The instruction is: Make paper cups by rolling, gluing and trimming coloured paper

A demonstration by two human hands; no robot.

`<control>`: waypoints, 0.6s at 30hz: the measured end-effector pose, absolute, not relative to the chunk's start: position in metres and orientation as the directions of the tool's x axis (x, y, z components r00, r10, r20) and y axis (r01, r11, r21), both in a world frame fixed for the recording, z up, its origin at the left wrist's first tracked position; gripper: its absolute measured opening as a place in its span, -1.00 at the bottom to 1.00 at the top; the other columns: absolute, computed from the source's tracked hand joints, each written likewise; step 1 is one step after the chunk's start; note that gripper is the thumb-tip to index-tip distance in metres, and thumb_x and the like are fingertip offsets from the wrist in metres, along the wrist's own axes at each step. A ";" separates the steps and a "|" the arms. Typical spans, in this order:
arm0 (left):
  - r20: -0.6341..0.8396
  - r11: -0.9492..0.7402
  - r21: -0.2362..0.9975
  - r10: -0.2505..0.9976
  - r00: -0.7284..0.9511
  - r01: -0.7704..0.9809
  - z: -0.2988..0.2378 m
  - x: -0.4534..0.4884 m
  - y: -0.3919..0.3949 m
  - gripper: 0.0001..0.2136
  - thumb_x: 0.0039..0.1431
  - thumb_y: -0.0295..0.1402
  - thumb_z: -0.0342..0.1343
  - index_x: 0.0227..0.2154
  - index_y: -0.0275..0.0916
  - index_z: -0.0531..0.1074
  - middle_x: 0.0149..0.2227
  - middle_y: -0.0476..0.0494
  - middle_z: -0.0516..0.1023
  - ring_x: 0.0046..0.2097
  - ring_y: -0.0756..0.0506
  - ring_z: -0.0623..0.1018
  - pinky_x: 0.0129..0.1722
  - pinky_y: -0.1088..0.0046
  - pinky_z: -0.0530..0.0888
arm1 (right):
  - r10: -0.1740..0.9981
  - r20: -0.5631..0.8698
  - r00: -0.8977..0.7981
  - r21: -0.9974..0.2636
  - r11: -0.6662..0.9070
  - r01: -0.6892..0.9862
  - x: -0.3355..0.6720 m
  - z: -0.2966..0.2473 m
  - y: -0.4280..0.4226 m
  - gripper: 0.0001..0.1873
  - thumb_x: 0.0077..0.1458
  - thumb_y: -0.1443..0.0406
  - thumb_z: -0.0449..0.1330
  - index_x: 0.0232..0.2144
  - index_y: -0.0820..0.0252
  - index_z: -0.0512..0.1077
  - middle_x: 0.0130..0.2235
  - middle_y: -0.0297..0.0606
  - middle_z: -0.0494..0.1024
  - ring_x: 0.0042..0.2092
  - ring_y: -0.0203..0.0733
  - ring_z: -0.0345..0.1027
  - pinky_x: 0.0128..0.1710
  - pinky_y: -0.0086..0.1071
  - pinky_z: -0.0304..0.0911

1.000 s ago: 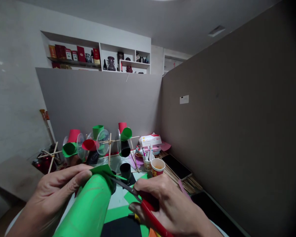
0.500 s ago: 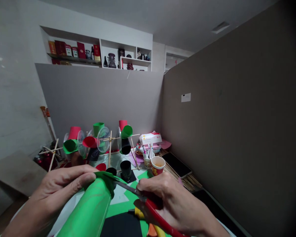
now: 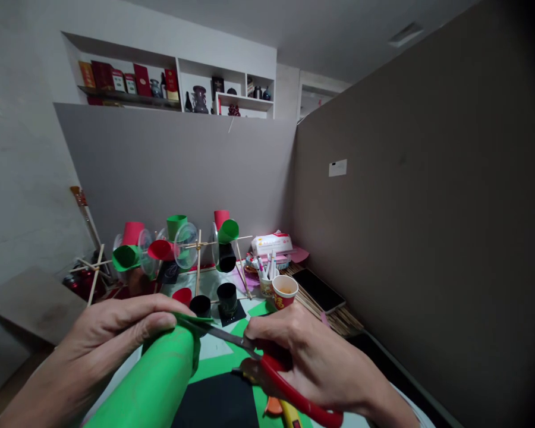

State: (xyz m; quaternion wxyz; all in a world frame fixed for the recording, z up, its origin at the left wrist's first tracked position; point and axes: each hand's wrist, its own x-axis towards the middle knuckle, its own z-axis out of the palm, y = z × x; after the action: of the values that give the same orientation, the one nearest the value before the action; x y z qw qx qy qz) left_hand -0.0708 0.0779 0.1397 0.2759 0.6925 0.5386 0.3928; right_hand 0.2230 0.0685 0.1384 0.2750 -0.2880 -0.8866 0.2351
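Observation:
My left hand (image 3: 111, 333) is closed on a rolled green paper tube (image 3: 154, 380), with thumb and fingers pinching its far rim. My right hand (image 3: 312, 362) grips red-handled scissors (image 3: 267, 368). Their dark blades reach left and meet the thin green flap at the tube's top edge, close to my left fingertips. Both hands hover low over the table, above green and black paper sheets (image 3: 218, 404).
Behind the hands stand paper-cup pinwheels on wooden sticks (image 3: 182, 249), small black cups (image 3: 226, 295), a paper cup with orange liquid (image 3: 285, 290), a cup of markers (image 3: 264, 278), a tissue pack (image 3: 271, 242) and a dark phone (image 3: 318, 290). Grey partition boards close off the back and right.
The view has tilted, so the hands sit a little lower and nearer. The scissor blades have slid further left along the tube's rim, and the raised green flap has flattened.

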 end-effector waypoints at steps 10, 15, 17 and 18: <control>0.326 -0.326 0.816 0.941 0.086 0.477 0.144 -0.063 0.080 -0.64 -0.03 0.20 0.27 -0.36 0.07 0.63 -0.34 0.03 0.61 -0.32 -0.09 0.53 -0.36 0.69 0.45 | 0.640 0.349 -0.684 -0.578 0.722 0.381 0.226 0.140 0.069 -0.66 0.25 0.27 0.22 -0.48 0.13 0.15 -0.54 -0.50 0.22 -0.51 -0.41 0.02 -0.52 -0.47 -0.04; 0.262 -0.282 0.851 0.959 0.108 0.443 0.145 -0.061 0.081 -0.66 -0.01 0.14 0.30 -0.26 0.10 0.58 -0.36 0.09 0.57 -0.35 -0.08 0.49 -0.39 0.68 0.43 | 0.665 0.303 -0.683 -0.597 0.691 0.408 0.227 0.142 0.068 -0.62 0.17 0.27 0.35 -0.49 0.15 0.21 -0.56 -0.52 0.26 -0.52 -0.42 0.04 -0.53 -0.47 -0.07; 0.205 -0.243 0.860 0.970 0.130 0.450 0.144 -0.063 0.080 -0.68 0.03 0.14 0.27 -0.22 0.14 0.55 -0.33 0.12 0.56 -0.31 -0.07 0.50 -0.36 0.68 0.43 | 0.662 0.299 -0.688 -0.602 0.690 0.402 0.228 0.142 0.069 -0.60 0.13 0.27 0.38 -0.49 0.15 0.20 -0.57 -0.53 0.25 -0.52 -0.43 0.04 -0.53 -0.47 -0.07; 0.202 -0.244 0.849 0.970 0.139 0.469 0.144 -0.064 0.079 -0.68 0.03 0.15 0.26 -0.21 0.16 0.54 -0.31 0.14 0.56 -0.29 -0.07 0.50 -0.34 0.70 0.42 | 0.657 0.300 -0.692 -0.600 0.694 0.398 0.228 0.142 0.070 -0.60 0.14 0.27 0.38 -0.49 0.15 0.19 -0.56 -0.53 0.25 -0.52 -0.43 0.04 -0.53 -0.48 -0.06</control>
State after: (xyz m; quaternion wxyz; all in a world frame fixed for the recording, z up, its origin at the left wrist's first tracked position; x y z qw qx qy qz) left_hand -0.0637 0.0794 0.1443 0.3186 0.6840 0.5259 0.3925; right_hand 0.2276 0.0698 0.1420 0.2551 -0.2983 -0.8841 0.2534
